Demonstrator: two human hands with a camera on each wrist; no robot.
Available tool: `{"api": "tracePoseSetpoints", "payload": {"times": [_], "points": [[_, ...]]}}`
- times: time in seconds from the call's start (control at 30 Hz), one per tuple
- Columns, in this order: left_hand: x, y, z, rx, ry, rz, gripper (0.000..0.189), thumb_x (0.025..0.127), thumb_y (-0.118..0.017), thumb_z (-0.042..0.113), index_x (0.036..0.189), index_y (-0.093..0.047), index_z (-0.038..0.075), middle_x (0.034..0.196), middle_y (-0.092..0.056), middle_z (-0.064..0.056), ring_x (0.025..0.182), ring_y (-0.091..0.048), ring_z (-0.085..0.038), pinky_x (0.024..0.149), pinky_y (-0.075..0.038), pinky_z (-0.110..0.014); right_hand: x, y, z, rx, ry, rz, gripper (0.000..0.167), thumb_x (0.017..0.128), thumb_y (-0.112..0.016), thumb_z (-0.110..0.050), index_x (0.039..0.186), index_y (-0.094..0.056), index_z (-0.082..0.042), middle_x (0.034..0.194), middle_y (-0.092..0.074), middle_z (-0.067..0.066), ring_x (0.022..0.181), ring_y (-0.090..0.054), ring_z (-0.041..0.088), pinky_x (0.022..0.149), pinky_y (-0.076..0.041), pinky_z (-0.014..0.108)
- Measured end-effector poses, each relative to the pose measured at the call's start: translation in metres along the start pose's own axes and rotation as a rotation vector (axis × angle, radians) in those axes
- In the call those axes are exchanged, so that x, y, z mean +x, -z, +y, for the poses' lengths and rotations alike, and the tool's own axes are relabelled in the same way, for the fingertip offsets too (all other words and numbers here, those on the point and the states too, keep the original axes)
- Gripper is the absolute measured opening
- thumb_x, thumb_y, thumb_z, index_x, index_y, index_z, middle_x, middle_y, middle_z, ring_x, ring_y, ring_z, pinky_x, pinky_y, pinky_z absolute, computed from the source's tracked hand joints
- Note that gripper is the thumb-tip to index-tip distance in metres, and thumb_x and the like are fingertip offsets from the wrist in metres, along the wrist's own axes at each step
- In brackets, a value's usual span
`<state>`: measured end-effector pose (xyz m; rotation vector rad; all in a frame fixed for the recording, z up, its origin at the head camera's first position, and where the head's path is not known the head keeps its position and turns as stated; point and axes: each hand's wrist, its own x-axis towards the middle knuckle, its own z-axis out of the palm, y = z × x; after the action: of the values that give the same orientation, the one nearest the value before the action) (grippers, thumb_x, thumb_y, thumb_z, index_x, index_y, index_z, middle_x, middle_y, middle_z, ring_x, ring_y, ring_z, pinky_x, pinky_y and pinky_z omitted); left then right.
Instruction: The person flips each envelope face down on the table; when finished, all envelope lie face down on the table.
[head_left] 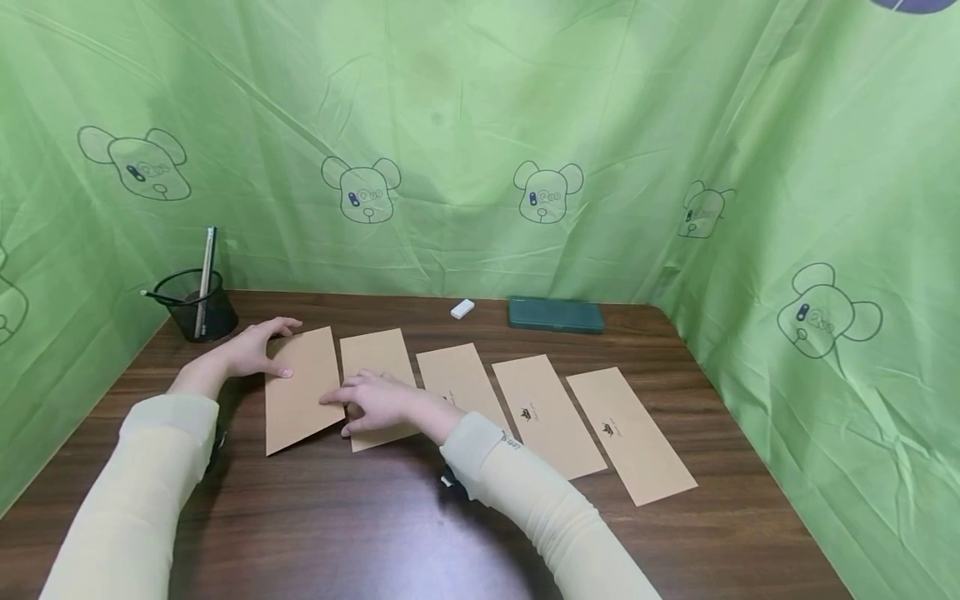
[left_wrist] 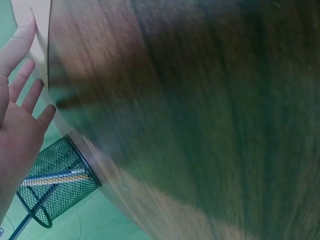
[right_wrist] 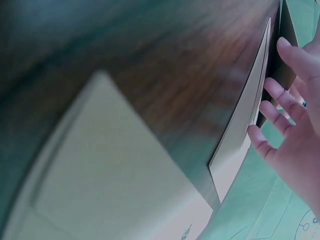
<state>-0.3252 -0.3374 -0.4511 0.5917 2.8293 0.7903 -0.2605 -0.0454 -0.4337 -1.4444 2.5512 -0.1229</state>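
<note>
Both hands are at the leftmost brown envelope [head_left: 303, 392], whose near right corner stands a little off the table. My left hand [head_left: 255, 348] grips its upper left side, thumb on the face and fingers round the far edge. At the right edge my right hand [head_left: 378, 400] pinches it, forefinger over the face and thumb lower down; its other fingers are loosely bent. Under the right hand lies a second envelope [head_left: 375, 346], partly covered. To its right come a third envelope [head_left: 457, 367], a fourth envelope [head_left: 551, 417] and a last envelope [head_left: 630, 433].
A black mesh pen holder [head_left: 210, 321] with pens stands at the back left, close to the left hand. A white eraser [head_left: 462, 309] and a dark green case [head_left: 555, 315] lie along the back edge of the wooden table [head_left: 337, 525]. Green cloth [head_left: 450, 100] hangs around.
</note>
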Motion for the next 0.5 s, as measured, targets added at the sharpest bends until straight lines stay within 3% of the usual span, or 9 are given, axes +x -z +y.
{"api": "tracePoseSetpoints", "payload": {"times": [0.23, 0.37, 0.5], "points": [[-0.0016, -0.0017, -0.0036, 0.008, -0.031, 0.034, 0.087, 0.071, -0.083, 0.029, 0.138, -0.036, -0.001, 0.129, -0.047, -0.03, 0.121, -0.034, -0.05, 0.096, -0.024, -0.065, -0.0041, -0.0009, 0.0011, 0.009, 0.011, -0.037, 0.075, 0.076, -0.069, -0.057, 0.142, -0.036, -0.043, 0.123, -0.043, -0.015, 0.109, -0.035, 0.004, 0.085, -0.032, 0.022], [-0.0018, -0.0039, -0.0045, 0.011, -0.047, 0.059, 0.085, 0.069, -0.084, 0.026, 0.136, -0.038, -0.001, 0.127, -0.049, -0.029, 0.118, -0.036, -0.049, 0.094, -0.026, -0.065, -0.0048, -0.0043, 0.002, -0.036, 0.007, -0.041, 0.072, 0.073, -0.069, -0.062, 0.138, -0.041, -0.046, 0.122, -0.041, -0.016, 0.109, -0.032, 0.004, 0.083, -0.031, 0.021], [-0.0026, -0.0031, -0.0035, 0.011, -0.031, 0.045, 0.085, 0.07, -0.083, 0.027, 0.137, -0.038, 0.001, 0.129, -0.048, -0.028, 0.12, -0.035, -0.049, 0.096, -0.025, -0.066, -0.0051, -0.0067, 0.003, -0.052, 0.013, -0.035, 0.068, 0.073, -0.067, -0.064, 0.135, -0.045, -0.047, 0.122, -0.039, -0.016, 0.107, -0.032, 0.004, 0.082, -0.03, 0.021]]}}
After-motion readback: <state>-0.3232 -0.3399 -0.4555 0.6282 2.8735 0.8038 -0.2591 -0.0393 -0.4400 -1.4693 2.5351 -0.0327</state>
